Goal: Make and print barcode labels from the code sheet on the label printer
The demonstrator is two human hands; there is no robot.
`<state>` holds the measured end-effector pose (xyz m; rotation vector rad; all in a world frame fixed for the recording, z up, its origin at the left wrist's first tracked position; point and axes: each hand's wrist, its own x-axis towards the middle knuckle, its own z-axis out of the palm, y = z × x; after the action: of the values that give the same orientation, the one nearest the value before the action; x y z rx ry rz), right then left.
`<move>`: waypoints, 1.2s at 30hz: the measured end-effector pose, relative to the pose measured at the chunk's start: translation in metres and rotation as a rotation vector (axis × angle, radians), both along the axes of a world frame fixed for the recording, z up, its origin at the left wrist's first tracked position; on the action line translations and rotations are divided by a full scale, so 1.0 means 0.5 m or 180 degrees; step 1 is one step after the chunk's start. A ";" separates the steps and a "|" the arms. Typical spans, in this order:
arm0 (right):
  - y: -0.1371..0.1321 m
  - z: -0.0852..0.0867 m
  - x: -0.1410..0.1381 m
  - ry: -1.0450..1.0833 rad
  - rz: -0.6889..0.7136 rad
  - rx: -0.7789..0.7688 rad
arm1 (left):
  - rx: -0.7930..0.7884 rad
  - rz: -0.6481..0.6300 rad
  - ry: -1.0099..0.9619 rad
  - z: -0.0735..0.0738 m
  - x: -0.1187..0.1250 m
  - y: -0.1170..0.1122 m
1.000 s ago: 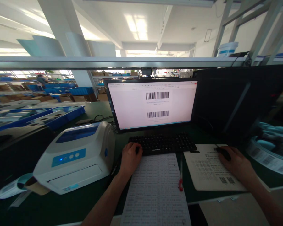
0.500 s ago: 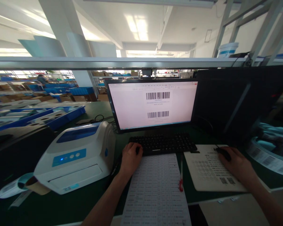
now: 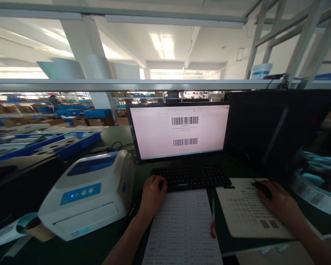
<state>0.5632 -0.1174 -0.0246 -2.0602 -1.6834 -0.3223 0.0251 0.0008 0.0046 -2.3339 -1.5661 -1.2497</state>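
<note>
My left hand (image 3: 153, 195) rests on the left end of a black keyboard (image 3: 193, 178), its fingers bent but apart over the keys and holding nothing. On the mouse pad (image 3: 237, 206) at the right, my right hand (image 3: 283, 204) is wrapped over a dark mouse (image 3: 264, 190). Behind the keyboard stands a monitor (image 3: 154, 132) that displays two barcodes on a pale page. A printed sheet (image 3: 182, 228) covered in rows of text lies below the keyboard, with a red-ended pen (image 3: 213, 228) along its right edge.
Left of my left hand sits a white and blue label printer (image 3: 85, 198), its blue light lit. Blue trays (image 3: 79, 141) with rolls are farther back. At the right are rolls of labels (image 3: 320, 184). A metal shelf (image 3: 143, 84) crosses above the monitor.
The view has tilted upward, so the desk and screen appear lower. Both hands keep their places on the keyboard and mouse, and the two barcodes stay on the screen.
</note>
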 end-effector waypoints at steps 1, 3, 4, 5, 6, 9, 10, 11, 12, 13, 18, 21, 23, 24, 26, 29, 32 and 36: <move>0.000 0.000 -0.001 -0.0018 -0.0001 0.0042 | -0.0002 0.0004 -0.0001 0.001 0.000 0.000; -0.001 0.002 -0.004 -0.0053 0.0008 0.0101 | -0.0009 0.0020 0.0002 0.001 0.000 0.000; -0.001 0.002 -0.006 -0.0061 0.0016 0.0112 | -0.0015 0.0024 0.0009 0.002 0.000 0.000; -0.002 0.003 -0.007 -0.0064 0.0018 0.0109 | -0.0019 0.0026 0.0014 0.002 0.000 0.000; -0.002 0.004 -0.008 -0.0061 0.0012 0.0091 | -0.0019 0.0023 0.0019 0.002 0.000 0.000; -0.004 0.005 -0.008 -0.0050 -0.0013 0.0052 | -0.0017 0.0013 0.0020 0.001 -0.001 0.000; -0.004 0.005 -0.007 -0.0047 -0.0004 0.0056 | -0.0019 0.0011 0.0017 0.001 -0.001 0.000; -0.004 0.005 -0.006 -0.0047 0.0018 0.0064 | -0.0022 0.0010 0.0012 0.001 -0.001 0.000; -0.004 0.005 -0.004 -0.0049 0.0044 0.0075 | -0.0026 0.0009 0.0008 0.001 -0.001 0.000; -0.004 0.004 -0.003 -0.0056 0.0068 0.0085 | -0.0025 0.0011 -0.0001 0.001 -0.001 -0.001; 0.000 -0.005 0.004 -0.0103 0.0048 0.0109 | -0.0041 0.0011 -0.0004 0.005 0.001 -0.002; 0.001 -0.010 0.008 -0.0121 0.0030 0.0101 | -0.0059 0.0000 0.0020 0.005 0.000 -0.002; 0.001 -0.011 0.009 -0.0122 0.0042 0.0084 | -0.0046 0.0007 0.0022 0.003 -0.001 -0.002; 0.001 -0.011 0.009 -0.0119 0.0041 0.0070 | -0.0034 0.0007 0.0017 0.002 -0.001 -0.001; 0.000 -0.010 0.008 -0.0112 0.0035 0.0041 | -0.0011 0.0002 -0.0004 0.000 -0.001 0.000; -0.001 -0.008 0.004 -0.0111 -0.0003 0.0035 | -0.0009 -0.0004 -0.0020 -0.001 -0.001 0.001; -0.001 -0.008 0.003 -0.0126 -0.0028 0.0081 | -0.0023 -0.0016 -0.0009 -0.001 -0.001 0.001; 0.001 -0.009 0.006 -0.0168 0.0014 0.0156 | -0.0029 -0.0008 -0.0024 -0.003 -0.002 0.001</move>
<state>0.5660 -0.1171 -0.0290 -2.0288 -1.6933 -0.4158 0.0242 0.0015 0.0030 -2.3400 -1.5751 -1.2559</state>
